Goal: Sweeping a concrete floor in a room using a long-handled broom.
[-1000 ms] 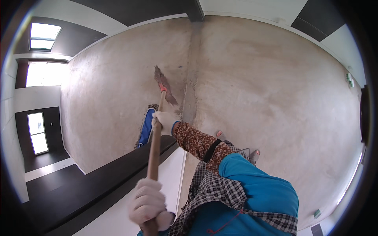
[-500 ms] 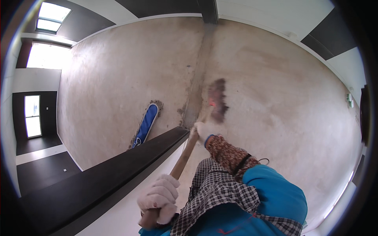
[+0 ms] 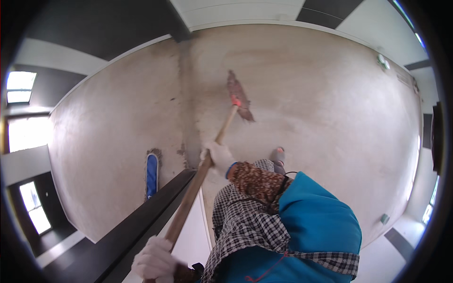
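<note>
The right hand (image 3: 219, 158), in a white glove, keeps a closed grip around the wooden handle of a broom (image 3: 194, 188) partway along its length. The left hand (image 3: 153, 262), gloved alike and slightly blurred, has its grip wrapped around the handle's near end. Beyond the right hand the handle slants up and right to a red socket and a dark, ragged broom head (image 3: 239, 96) at the floor (image 3: 306, 94); contact is too unclear to tell. A brown patterned sleeve (image 3: 257, 181) covers the right forearm, beside a checked apron (image 3: 252, 214). A dark ledge (image 3: 127, 231) slants below the handle's left side. Past it, a blue mop (image 3: 151, 174) with a grey fringe lies left of the floor's darker strip (image 3: 189, 94).
</note>
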